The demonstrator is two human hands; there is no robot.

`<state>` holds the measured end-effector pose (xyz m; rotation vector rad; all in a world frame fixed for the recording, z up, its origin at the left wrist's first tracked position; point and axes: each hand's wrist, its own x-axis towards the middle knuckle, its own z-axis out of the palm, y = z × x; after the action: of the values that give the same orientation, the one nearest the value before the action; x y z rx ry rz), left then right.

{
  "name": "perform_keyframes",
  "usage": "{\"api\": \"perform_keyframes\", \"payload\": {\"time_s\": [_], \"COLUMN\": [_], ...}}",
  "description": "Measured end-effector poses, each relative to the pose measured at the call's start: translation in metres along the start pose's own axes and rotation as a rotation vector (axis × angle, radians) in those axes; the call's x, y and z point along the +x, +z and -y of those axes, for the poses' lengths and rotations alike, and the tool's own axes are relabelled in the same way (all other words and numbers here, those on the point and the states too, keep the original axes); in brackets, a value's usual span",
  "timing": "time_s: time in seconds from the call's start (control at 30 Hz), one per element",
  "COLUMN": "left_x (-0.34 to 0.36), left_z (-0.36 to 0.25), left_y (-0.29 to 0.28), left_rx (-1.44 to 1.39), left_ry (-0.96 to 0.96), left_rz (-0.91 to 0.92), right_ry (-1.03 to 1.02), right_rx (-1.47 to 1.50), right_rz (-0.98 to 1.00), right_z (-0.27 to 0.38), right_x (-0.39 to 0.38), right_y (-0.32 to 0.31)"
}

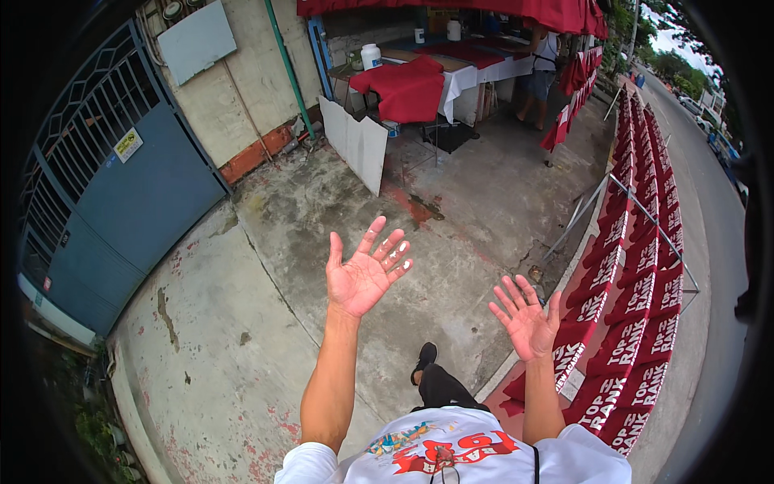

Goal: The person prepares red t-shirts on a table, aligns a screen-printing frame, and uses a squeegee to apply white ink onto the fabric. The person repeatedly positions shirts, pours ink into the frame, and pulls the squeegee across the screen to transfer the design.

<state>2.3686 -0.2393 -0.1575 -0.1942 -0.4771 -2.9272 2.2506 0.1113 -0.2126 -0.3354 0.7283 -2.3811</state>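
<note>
Nearest the eye is a white shirt (564,468) with a red and multicoloured print, seen from above. Ahead of it spreads concrete pavement (242,323), cracked, stained and flecked with red. Along the right side, past the right forearm (542,395), long rows of red cloths (637,258) run with a metal frame (645,212) beside the road (709,202). My judgement is that these cloths could be soiled: white spots (405,264) on the left hand (359,282) may rub off if they are wet, which I cannot tell, and the fingers meet fabric. An elbow or hip swung too close could also knock the frame or drag a row askew. The cloths look deep red and creased, overlapping closely, with bold white lettering; at least 3 rows show. To the left stands a blue-grey gate (145,210); farther off, a red canopy (484,8) hangs above a draped red sheet (403,93), and another person (544,81) stands beneath it. Both hands are empty, palms up, fingers spread wide; the left is well apart from the cloths, the right hand (530,327) near the closest row, apparently not touching. Between the forearms shows 1 black shoe (423,361)
</note>
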Motion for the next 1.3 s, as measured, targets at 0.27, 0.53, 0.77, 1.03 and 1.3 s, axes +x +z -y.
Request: {"api": "perform_keyframes", "payload": {"time_s": [0.27,0.53,0.77,1.03,1.3], "left_x": [-0.081,-0.203,-0.017,0.572,0.909], "left_z": [-0.056,-0.035,-0.154,-0.418,-0.369], "left_y": [-0.320,-0.339,-0.467,-0.625,-0.541], "left_rx": [2.061,1.003,1.449,2.125,1.623], "left_ry": [-0.951,-1.396,-1.262,-0.322,-0.210], "left_rz": [-0.872,-1.542,-1.215,-0.540,-0.426], "right_ry": [0.707,1.233,1.253,0.542,1.028], "right_rx": [-0.986,-0.999,-1.086,-0.871,-0.832], "right_rz": [-0.516,-0.811,-1.138,-1.079,-1.326], "right_z": [-0.101,-0.140,-0.132,-0.111,-0.130], "right_x": [0.133,0.012,0.213,0.448,0.422], "right_y": [-0.232,-0.380,-0.327,-0.254,-0.274]}}
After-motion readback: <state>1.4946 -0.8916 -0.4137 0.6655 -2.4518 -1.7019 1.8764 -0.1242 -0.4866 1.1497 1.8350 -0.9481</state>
